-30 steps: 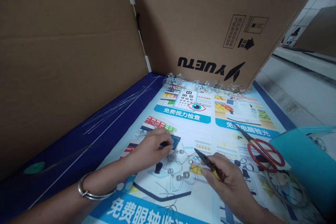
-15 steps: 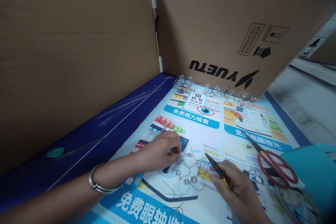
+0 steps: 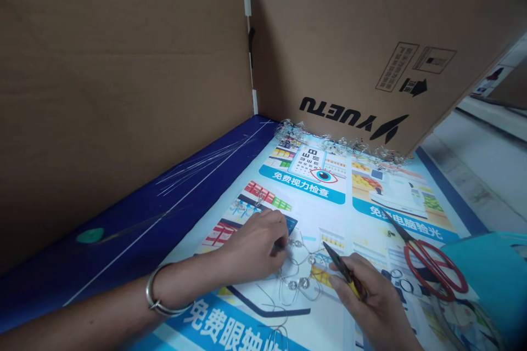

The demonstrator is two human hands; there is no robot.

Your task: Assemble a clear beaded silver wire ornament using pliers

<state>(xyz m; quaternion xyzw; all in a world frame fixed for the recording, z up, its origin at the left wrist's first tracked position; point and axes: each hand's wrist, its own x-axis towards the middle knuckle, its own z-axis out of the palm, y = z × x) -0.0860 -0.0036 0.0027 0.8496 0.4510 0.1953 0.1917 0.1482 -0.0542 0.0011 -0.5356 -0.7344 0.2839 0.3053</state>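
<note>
My left hand (image 3: 259,244) is closed, its fingertips curled down over the left edge of a beaded wire ring (image 3: 303,283). This ring is thin silvery wire bent into loops, with clear round beads along it, lying flat on the printed sheet. Some of its left beads are hidden under the fingers. In my right hand (image 3: 373,290) is a pair of pliers (image 3: 341,266) with dark narrow jaws and a yellow handle. The pliers' tip points up and left, just right of the ring. Loose bent wires (image 3: 274,315) lie below the ring.
Red-handled scissors (image 3: 432,263) lie at the right beside a turquoise item (image 3: 488,269). Several beaded wire pieces (image 3: 341,145) line the foot of the cardboard wall (image 3: 349,27). Straight wires (image 3: 197,162) and a green lump (image 3: 90,235) rest on the blue strip at left.
My left hand has shifted slightly right and down, now covering beads on the ring's left side that showed before. The right hand with the pliers has barely moved.
</note>
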